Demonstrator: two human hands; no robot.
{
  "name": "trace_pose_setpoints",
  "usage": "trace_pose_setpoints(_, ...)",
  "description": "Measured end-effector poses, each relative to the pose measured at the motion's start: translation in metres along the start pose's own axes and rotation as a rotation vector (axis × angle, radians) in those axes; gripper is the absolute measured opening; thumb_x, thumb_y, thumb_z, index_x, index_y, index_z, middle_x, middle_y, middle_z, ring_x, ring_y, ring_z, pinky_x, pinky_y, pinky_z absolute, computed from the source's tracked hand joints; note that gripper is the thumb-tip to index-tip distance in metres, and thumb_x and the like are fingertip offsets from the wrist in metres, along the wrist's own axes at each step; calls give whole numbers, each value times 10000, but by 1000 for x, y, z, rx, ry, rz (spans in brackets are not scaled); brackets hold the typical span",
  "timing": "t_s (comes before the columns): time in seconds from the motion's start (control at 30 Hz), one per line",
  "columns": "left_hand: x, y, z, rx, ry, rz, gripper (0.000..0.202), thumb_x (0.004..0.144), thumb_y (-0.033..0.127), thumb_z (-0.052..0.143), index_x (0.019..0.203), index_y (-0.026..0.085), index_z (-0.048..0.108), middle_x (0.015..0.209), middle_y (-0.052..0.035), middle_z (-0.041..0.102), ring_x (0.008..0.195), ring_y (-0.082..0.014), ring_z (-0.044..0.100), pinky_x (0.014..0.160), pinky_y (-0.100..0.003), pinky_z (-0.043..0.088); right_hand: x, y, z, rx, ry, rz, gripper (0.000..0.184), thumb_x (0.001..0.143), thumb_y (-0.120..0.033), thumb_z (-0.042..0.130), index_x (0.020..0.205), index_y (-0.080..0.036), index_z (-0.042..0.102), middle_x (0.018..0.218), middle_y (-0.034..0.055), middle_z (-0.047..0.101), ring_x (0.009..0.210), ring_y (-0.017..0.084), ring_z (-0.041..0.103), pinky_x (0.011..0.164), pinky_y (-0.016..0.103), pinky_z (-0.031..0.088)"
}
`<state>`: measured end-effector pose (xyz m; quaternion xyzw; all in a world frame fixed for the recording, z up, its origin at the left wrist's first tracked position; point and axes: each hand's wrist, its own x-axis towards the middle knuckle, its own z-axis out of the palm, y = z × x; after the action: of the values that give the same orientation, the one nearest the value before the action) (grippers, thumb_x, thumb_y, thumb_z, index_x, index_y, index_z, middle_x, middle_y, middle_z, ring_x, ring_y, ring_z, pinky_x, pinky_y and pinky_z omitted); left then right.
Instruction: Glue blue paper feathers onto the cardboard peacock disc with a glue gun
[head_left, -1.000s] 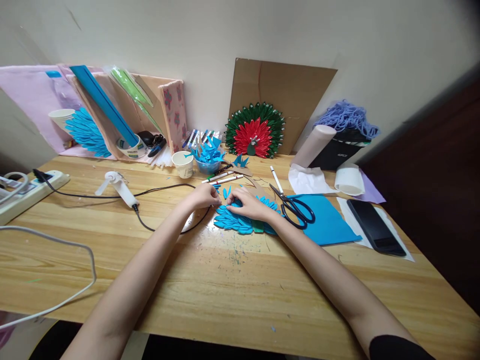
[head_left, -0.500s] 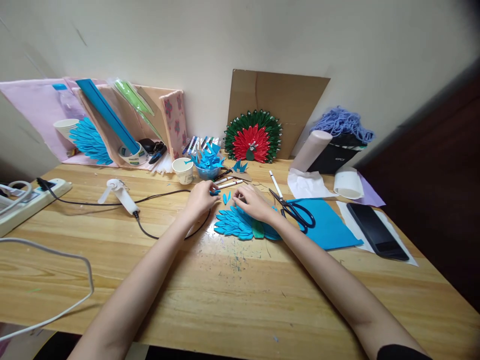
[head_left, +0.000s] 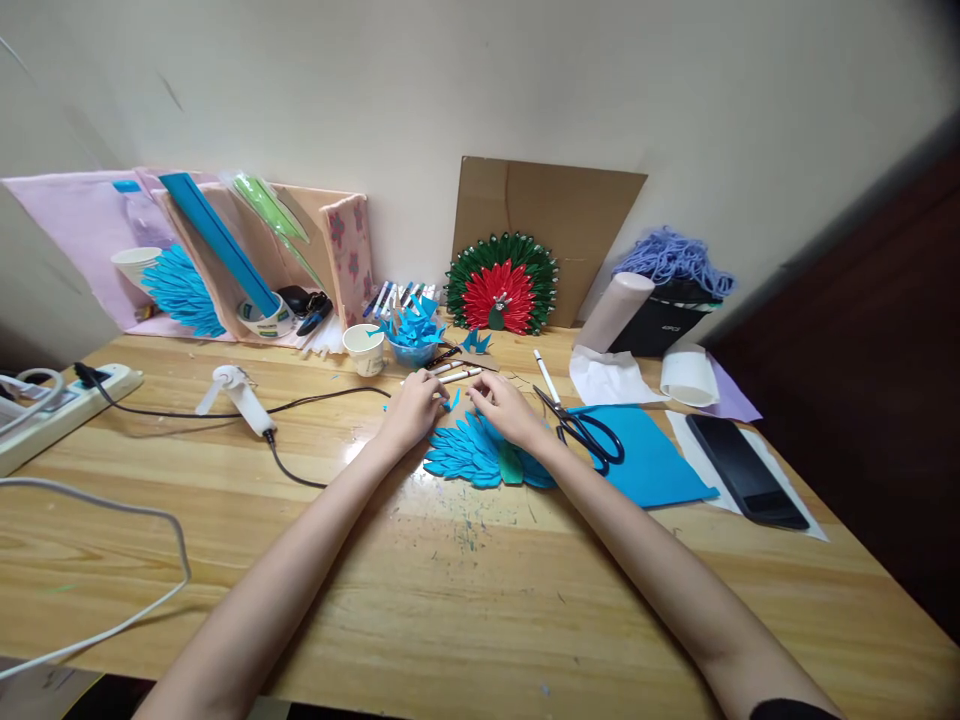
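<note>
My left hand (head_left: 418,408) is closed at the left, its fingertips pinched on a small blue petal (head_left: 455,401), partly hidden by the fingers. Across from it, my right hand (head_left: 504,407) has thumb and fingers drawn together; whatever they hold cannot be made out. Below both hands lies a fan of layered blue petals (head_left: 461,452) with a green piece (head_left: 511,465) at its lower middle, partly covered by my right wrist. Black-handled scissors (head_left: 589,432) lie right of my right hand, partly over a blue sheet (head_left: 651,465).
Behind the hands stand a bowl of blue scraps (head_left: 414,345), a paper cup (head_left: 364,350) and white pens (head_left: 457,373). A green and red peacock fan (head_left: 501,285) leans on cardboard (head_left: 551,200). A glue gun (head_left: 246,402) with its cord lies left; a phone (head_left: 746,470) lies right.
My left hand has shifted right, over one of the two small petals, which is now mostly covered. My right hand stays nearly in place. The view has tilted slightly.
</note>
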<state>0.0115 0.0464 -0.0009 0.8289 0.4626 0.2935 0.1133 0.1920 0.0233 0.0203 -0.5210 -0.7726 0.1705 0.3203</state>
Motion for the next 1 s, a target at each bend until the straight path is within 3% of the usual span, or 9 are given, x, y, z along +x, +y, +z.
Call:
trace_pose_setpoints(0.2, -16, -5, -18, -70, 148, -111, 139, 823, 160, 460, 865, 180, 591, 907, -62, 578, 899, -202, 536, 789, -321, 426, 3, -12, 24, -202, -80, 94, 102, 764, -262, 565, 762, -166, 602, 804, 59, 619, 830, 202, 500, 715, 288, 355)
trace_pose_setpoints(0.33, -34, -12, -32, -68, 176, -190, 157, 828, 191, 445, 871, 178, 595, 892, -60, 599, 846, -194, 559, 751, -308, 431, 9, -22, 42, -347, -61, 164, 77, 745, -230, 558, 735, -161, 592, 805, 85, 621, 837, 235, 497, 678, 303, 352)
trace_pose_setpoints(0.47, -49, -15, -38, -145, 160, -330, 172, 826, 259, 464, 866, 183, 613, 871, -59, 632, 780, -187, 581, 724, -309, 438, 6, -25, 44, -365, -25, 155, 78, 751, -183, 538, 677, -172, 560, 735, 68, 598, 782, 222, 496, 663, 302, 353)
trace_pose_setpoints(0.6, -53, -8, -37, -554, 86, -489, 231, 790, 348, 526, 848, 151, 632, 812, -75, 669, 721, -180, 611, 622, -269, 463, -5, -32, 31, -331, 97, -31, 70, 800, -221, 532, 745, -179, 547, 780, 61, 579, 815, 222, 478, 662, 298, 367)
trace_pose_setpoints(0.73, -55, 2, -46, -857, 17, -574, 301, 708, 413, 610, 797, 129, 653, 751, -77, 682, 644, -162, 615, 549, -237, 458, -13, -53, 27, -310, 60, -313, 97, 848, -231, 498, 790, -181, 556, 797, 59, 567, 829, 217, 467, 730, 315, 381)
trace_pose_setpoints(0.87, -71, -8, -65, -842, 166, -641, 287, 641, 397, 662, 718, 120, 666, 663, -69, 670, 639, -165, 612, 543, -232, 458, -9, -76, 45, -221, 18, -370, 120, 866, -262, 481, 824, -175, 553, 799, 61, 563, 850, 216, 474, 754, 320, 389)
trace_pose_setpoints(1.0, -104, -31, -90, -705, 314, -703, 309, 648, 407, 653, 747, 116, 680, 685, -71, 679, 650, -173, 616, 567, -247, 465, 18, -99, 82, 39, -50, -208, 152, 884, -290, 439, 928, -171, 522, 863, 58, 575, 824, 180, 521, 736, 296, 411)
